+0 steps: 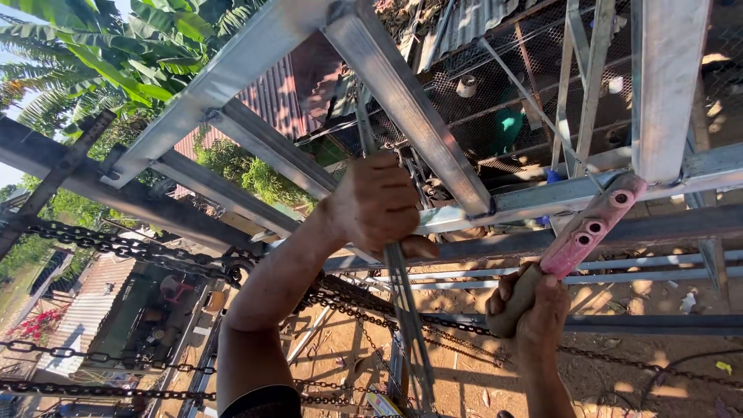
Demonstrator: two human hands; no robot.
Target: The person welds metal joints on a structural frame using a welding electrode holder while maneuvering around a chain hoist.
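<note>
Outdoor site, seen from height inside a frame of galvanised steel channels (pixel 402 101) that cross the upper half of the frame in bright sun. Bare earth floor (pixel 619 371) far below, lower right, littered with scraps. Dark steel beam (pixel 116 190) runs diagonally from left edge toward centre; heavy black chains (pixel 124 248) hang across left and lower frame. Banana leaves (pixel 108 54) upper left; rust-red corrugated roof (pixel 286 93) behind the channels; wire mesh wall (pixel 495 93) upper centre-right, with a green container (pixel 507 124) behind it. Left hand (pixel 379 205), centre of frame, forearm rising from lower left: fingers curled fully shut around a thin grey metal strip (pixel 406 310) that runs down from the fist toward bottom centre, thumb pressed along it. The fist sits just beside the joint where the channels meet. Right hand (pixel 530 310), lower right of centre, wrist coming up from bottom edge: closed tight around the brown handle end of a pink-coated tool (pixel 588 228), with three round holes in its side; its tip touches the horizontal channel at right. No packaging; a small yellow-edged object at bottom centre, too cut off to identify.
</note>
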